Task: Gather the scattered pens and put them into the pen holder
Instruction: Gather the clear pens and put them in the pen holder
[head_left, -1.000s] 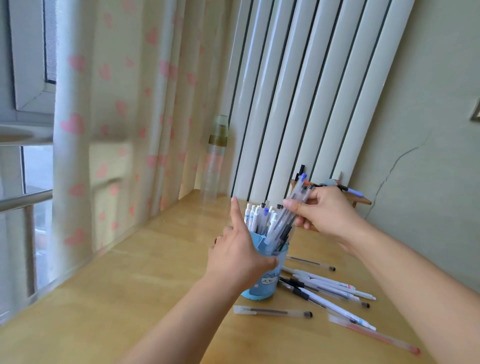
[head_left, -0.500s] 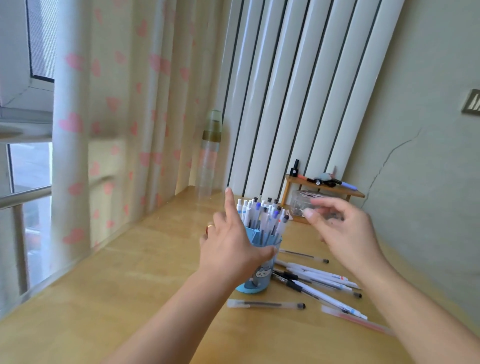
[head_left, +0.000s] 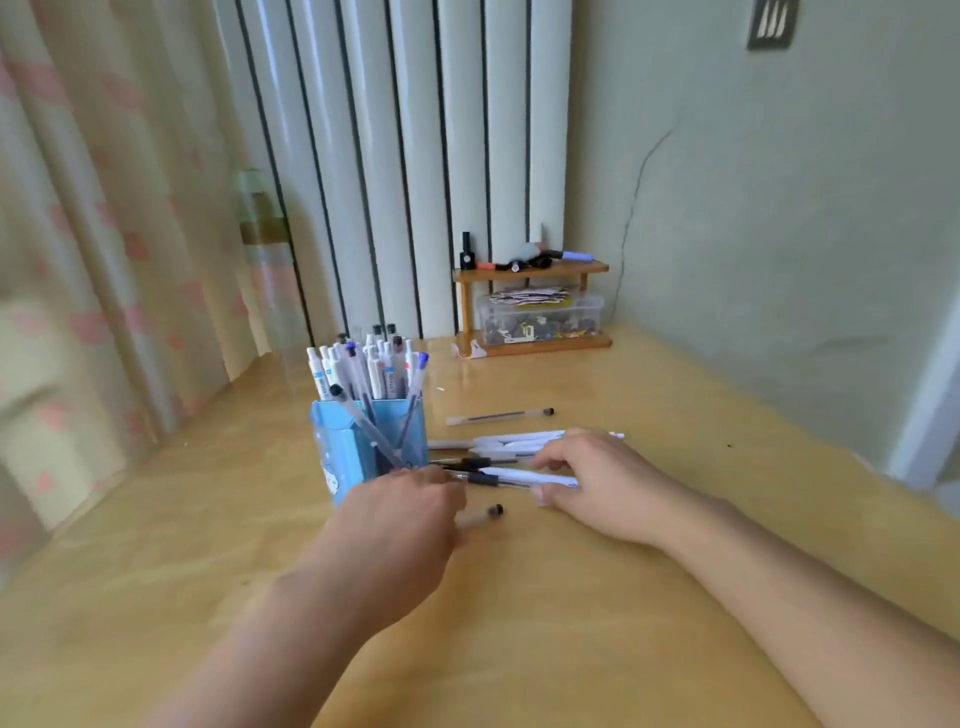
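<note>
Pen holder (head_left: 370, 447): blue, upright on the counter (head_left: 675, 597), already crowded with pens. Left hand (head_left: 400, 525): just right of the holder, over a clear pen (head_left: 480, 514); whether its fingers have closed cannot be told. Right hand (head_left: 608, 483): fingers spread, not clamped, on the loose pens (head_left: 514, 447); best swept parallel, lifted as one bundle.

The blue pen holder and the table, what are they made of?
The pen holder looks like thin see-through blue plastic: the pens inside show through its wall, and it has a glossy sheen. The table looks like light wood, or a wood-look board, with a smooth shiny coat: faint grain streaks run across it and it reflects the light. Which of the two, the picture cannot settle.
</note>
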